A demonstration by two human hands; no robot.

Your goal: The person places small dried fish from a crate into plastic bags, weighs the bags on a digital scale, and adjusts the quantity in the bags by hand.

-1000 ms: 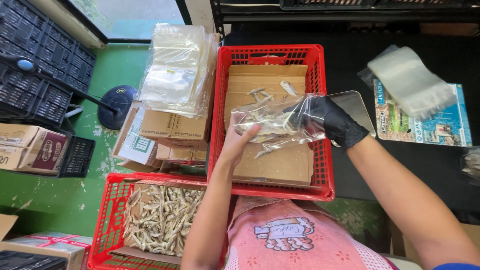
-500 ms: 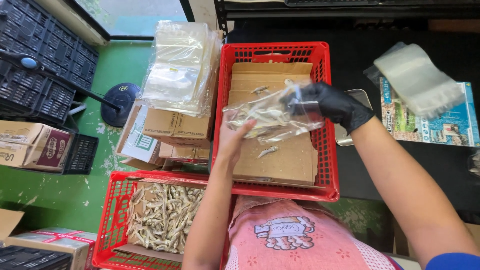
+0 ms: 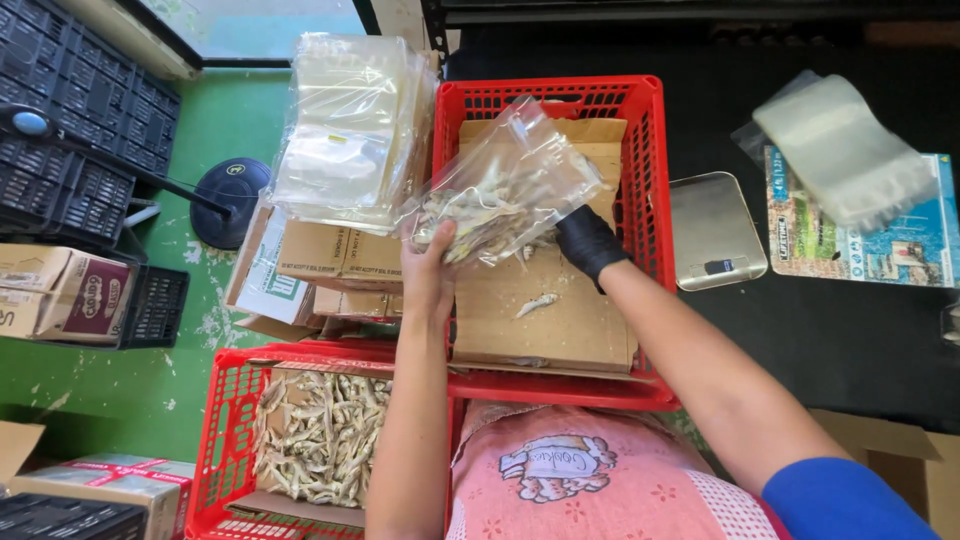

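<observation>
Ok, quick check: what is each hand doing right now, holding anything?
Left hand: bare, closed on the near edge of the clear bag of dried fish.
Right hand: black-gloved, gripping the same bag from the other side.

scale: a flat silver kitchen scale (image 3: 712,230) on the dark desk (image 3: 850,330)
booklet: a colourful one (image 3: 870,225) right of the scale, clear bags (image 3: 840,150) lying on it
lower crate: a red crate (image 3: 225,440) holding small dried fish (image 3: 315,435)
floor: green (image 3: 100,380), with black crates (image 3: 70,130)
</observation>
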